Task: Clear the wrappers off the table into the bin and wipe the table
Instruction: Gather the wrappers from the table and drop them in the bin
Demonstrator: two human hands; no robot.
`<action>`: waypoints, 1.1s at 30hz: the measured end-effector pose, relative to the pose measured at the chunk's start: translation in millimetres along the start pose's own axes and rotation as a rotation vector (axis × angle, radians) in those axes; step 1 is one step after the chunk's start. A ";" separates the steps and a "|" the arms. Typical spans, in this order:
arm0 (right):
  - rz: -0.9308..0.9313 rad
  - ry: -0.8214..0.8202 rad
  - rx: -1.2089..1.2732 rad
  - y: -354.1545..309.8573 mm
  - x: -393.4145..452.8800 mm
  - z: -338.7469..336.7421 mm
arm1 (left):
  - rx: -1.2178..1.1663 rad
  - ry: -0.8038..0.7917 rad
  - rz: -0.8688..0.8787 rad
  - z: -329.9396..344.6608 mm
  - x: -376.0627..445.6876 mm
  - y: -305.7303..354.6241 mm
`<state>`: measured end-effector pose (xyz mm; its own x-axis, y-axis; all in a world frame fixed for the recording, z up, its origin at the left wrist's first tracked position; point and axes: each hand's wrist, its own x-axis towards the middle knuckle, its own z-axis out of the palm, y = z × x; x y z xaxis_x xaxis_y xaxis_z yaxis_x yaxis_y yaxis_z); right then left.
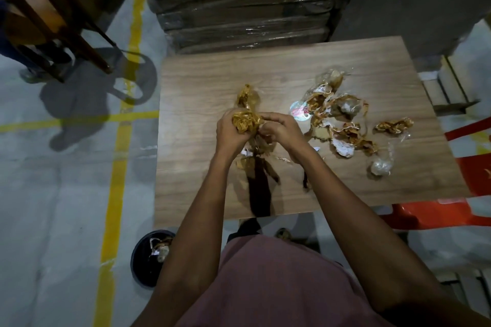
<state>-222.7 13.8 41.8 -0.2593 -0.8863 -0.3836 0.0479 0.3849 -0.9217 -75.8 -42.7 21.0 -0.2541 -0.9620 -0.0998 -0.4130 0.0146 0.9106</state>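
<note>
Over the middle of the wooden table (202,82), my left hand (230,132) and my right hand (279,129) together grip a crumpled golden-brown wrapper bundle (245,121). Another golden wrapper (245,94) lies just beyond my hands. A heap of torn brown and white wrappers (342,119) covers the table's right half, with a round printed lid (299,109) at its left edge. One twisted wrapper (394,125) and a clear plastic ball (380,166) lie further right. A black bin (144,268) stands on the floor under the table's near-left corner, with wrappers inside.
Stacked plastic-wrapped cartons (239,8) rise behind the table. A red plastic chair (451,210) sits at the right. A wooden frame (58,21) and another person's legs are at the far left. Yellow floor lines (117,167) run left of the table.
</note>
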 end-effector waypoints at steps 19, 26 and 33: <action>0.102 -0.015 0.001 9.9 -27.1 -14.9 | -0.528 0.229 -0.180 -4.9 -26.8 54.8; -0.131 -0.097 0.004 8.7 -37.5 -20.6 | -0.699 0.350 -0.232 -6.8 -39.3 84.4; -0.294 0.022 -0.269 34.7 -26.6 -31.1 | -0.720 0.392 -0.223 -12.9 -41.5 82.1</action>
<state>-244.2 58.7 21.8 -0.2453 -0.9641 -0.1018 -0.2855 0.1722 -0.9428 -87.9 -5.1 105.0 0.1432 -0.9487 -0.2820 0.2739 -0.2358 0.9324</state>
